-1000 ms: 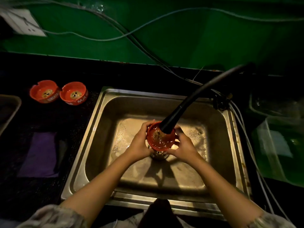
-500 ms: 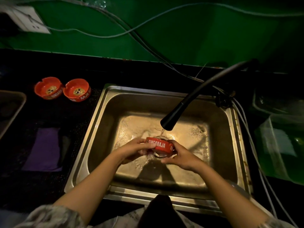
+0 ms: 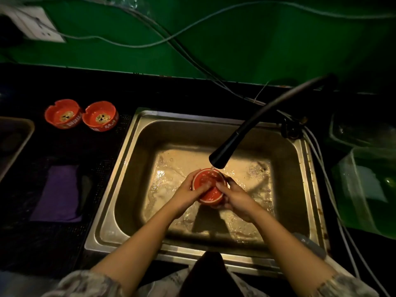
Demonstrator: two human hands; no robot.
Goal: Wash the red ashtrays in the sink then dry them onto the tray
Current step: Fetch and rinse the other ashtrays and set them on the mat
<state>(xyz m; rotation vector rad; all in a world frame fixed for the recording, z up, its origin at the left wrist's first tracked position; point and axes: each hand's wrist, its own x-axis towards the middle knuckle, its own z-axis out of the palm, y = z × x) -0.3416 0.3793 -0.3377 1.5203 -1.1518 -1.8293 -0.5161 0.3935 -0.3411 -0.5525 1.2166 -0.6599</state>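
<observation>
Ashtray [image 3: 209, 187] of red, the one being washed, sits over the middle of the steel sink [image 3: 128, 168], tipped a little toward the person, directly under the black faucet spout [image 3: 220, 159]. A thin stream of water falls onto its far rim. Both hands have hold of it: the left hand [image 3: 186, 196] curls round its left side with the thumb reaching across into the bowl, and the right hand [image 3: 235, 198] wraps its right side, the thumb lying over the rim. Water lies spread and shining across the sink floor around them.

Two more red ashtrays stand on the dark tabletop [image 3: 64, 243] to the left of the sink, touching each other; the left one [image 3: 63, 113] and the right one [image 3: 100, 116] both show dark bits in their bowls. Nearer the person a purple cloth [image 3: 56, 194] lies flat. At the far left edge the corner of a metal tray [image 3: 25, 133] shows. Cables hang across the green wall [image 3: 257, 39] behind.
</observation>
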